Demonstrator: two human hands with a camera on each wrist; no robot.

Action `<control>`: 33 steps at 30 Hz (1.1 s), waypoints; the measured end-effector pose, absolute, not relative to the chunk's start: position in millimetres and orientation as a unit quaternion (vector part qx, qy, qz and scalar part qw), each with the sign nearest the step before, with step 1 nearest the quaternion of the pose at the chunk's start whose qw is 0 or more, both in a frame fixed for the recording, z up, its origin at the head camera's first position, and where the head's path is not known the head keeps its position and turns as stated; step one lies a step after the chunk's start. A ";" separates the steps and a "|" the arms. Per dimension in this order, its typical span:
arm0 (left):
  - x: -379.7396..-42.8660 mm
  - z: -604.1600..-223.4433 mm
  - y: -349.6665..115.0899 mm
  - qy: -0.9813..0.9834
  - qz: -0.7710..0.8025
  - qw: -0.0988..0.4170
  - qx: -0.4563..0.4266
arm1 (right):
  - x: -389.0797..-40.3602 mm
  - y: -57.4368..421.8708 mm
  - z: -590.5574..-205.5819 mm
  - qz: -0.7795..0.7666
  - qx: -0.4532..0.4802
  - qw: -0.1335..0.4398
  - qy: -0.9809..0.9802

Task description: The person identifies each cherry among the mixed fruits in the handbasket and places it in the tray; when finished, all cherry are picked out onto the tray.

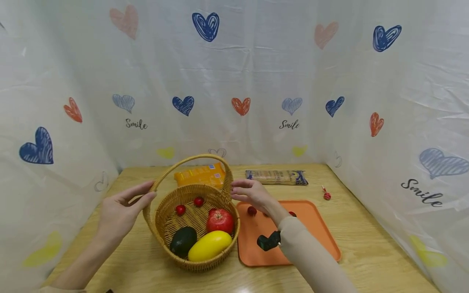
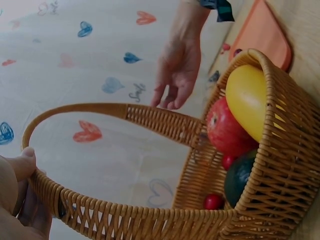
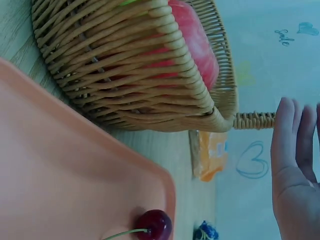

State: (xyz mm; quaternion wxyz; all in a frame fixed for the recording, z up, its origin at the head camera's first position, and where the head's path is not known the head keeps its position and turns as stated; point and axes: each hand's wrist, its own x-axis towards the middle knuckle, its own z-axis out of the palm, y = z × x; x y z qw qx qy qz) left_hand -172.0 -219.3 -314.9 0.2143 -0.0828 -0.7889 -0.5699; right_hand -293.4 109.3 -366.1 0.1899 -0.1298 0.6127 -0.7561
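A wicker basket (image 1: 200, 265) with an arched handle stands on the table. Inside lie a yellow mango-like fruit (image 1: 209, 246), a dark green avocado-like fruit (image 1: 182, 241), a red pomegranate-like fruit (image 1: 220, 221) and small red cherries (image 1: 180, 209). My left hand (image 1: 119, 212) pinches the left side of the handle between thumb and fingers. At the handle's right side is my right hand (image 1: 254, 194), its fingers nearly straight with their tips at the wicker; whether they touch it is unclear. In the right wrist view, these fingers (image 3: 284, 132) hold nothing.
Right of the basket lies an orange tray (image 1: 256, 254) with cherries (image 1: 251, 211) on it, partly hidden by my right arm. Behind are an orange packet (image 1: 198, 176) and a long clear-and-blue packet (image 1: 276, 177). A red lollipop-like thing (image 1: 327, 195) lies at the right.
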 end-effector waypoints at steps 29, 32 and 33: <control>-180.3 -315.6 -213.0 -0.772 -0.585 0.224 -0.109 | -304.0 -16.9 -363.5 -0.743 -0.184 0.279 0.580; -177.8 -315.5 -215.8 -0.762 -0.600 0.220 -0.106 | -307.7 -22.9 -370.1 -0.751 -0.170 0.272 0.578; -176.5 -315.5 -217.0 -0.758 -0.606 0.220 -0.104 | -309.3 -25.7 -373.1 -0.753 -0.164 0.269 0.578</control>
